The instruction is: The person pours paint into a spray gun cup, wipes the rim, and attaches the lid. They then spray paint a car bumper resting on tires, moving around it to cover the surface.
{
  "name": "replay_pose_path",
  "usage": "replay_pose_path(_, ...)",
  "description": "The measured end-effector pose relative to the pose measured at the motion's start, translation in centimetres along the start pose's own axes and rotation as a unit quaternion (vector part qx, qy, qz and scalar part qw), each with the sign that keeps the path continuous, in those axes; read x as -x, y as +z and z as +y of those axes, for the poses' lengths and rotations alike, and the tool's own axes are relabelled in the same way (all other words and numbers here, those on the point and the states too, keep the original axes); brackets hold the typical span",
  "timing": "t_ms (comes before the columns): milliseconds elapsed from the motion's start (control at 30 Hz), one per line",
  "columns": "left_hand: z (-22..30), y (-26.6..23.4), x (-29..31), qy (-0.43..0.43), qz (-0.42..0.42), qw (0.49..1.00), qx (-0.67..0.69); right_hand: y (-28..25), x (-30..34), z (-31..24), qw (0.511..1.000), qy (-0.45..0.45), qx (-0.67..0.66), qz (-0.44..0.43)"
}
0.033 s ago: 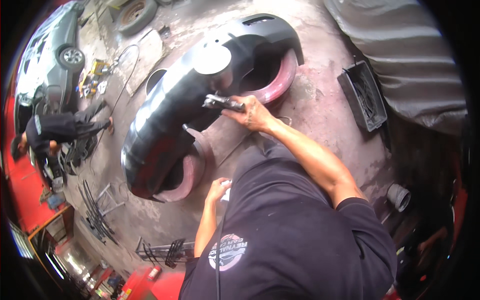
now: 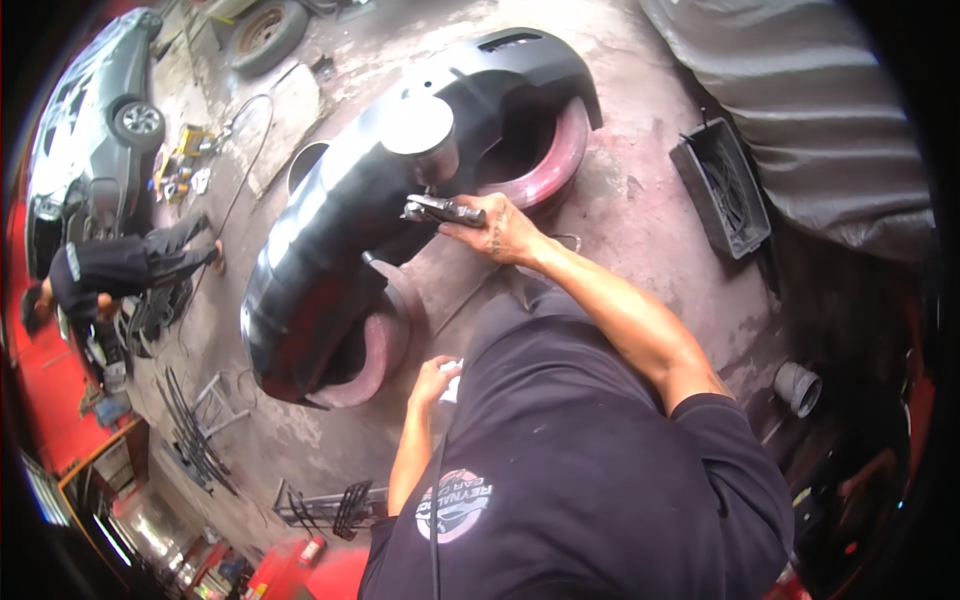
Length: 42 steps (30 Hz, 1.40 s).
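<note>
My right hand point(image 2: 497, 227) is closed around the handle of a spray gun point(image 2: 440, 209). The gun has a round, pale-topped metal cup point(image 2: 418, 128) and hangs above a black car bumper point(image 2: 330, 215). Glossy patches and a dull reddish area show on the bumper, which rests across two tires with a pinkish-red coating, one under the near left end point(image 2: 370, 365) and one under the far right point(image 2: 555, 165). Down by my left thigh, my left hand point(image 2: 432, 380) is closed on a small white thing point(image 2: 452, 383), perhaps cloth or paper; its kind is unclear.
To the left a co-worker point(image 2: 110, 268) bends beside a grey car point(image 2: 100, 130). A hose point(image 2: 250, 170) trails over the floor there. At right are a black bin point(image 2: 722, 190) and a silver cover point(image 2: 800, 110). Black trim strips point(image 2: 195, 430) and a rack point(image 2: 330, 505) lie lower left.
The whole view has shifted slightly. The spray gun's cup appears a little lower in the picture, with more of its metal side showing. Both hands keep their hold.
</note>
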<state>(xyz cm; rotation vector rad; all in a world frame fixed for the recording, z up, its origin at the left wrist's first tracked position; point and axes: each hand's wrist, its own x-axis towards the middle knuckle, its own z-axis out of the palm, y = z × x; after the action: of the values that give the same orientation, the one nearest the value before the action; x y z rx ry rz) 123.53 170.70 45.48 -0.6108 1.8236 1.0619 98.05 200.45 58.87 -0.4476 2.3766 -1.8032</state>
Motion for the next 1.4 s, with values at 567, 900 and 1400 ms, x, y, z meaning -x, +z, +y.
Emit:
replay_pose_path(567, -11.1, -4.1, 0.2, -0.062, -0.02, 0.996, 0.053, -13.7, 2.7, 12.5, 0.847, 0.211, 0.243, 0.424)
replay_pose_path(900, -4.6, -6.7, -1.2, -0.005, 0.031, 0.999, 0.009, -6.4, 2.7, 5.0, 0.97, 0.219, 0.022, 0.105)
replay_pose_path(1400, 11.6, 12.9, -0.1, -0.086, 0.032, 0.991, 0.096, -29.3, -12.0, 17.5, 0.909, 0.184, 0.213, 0.307)
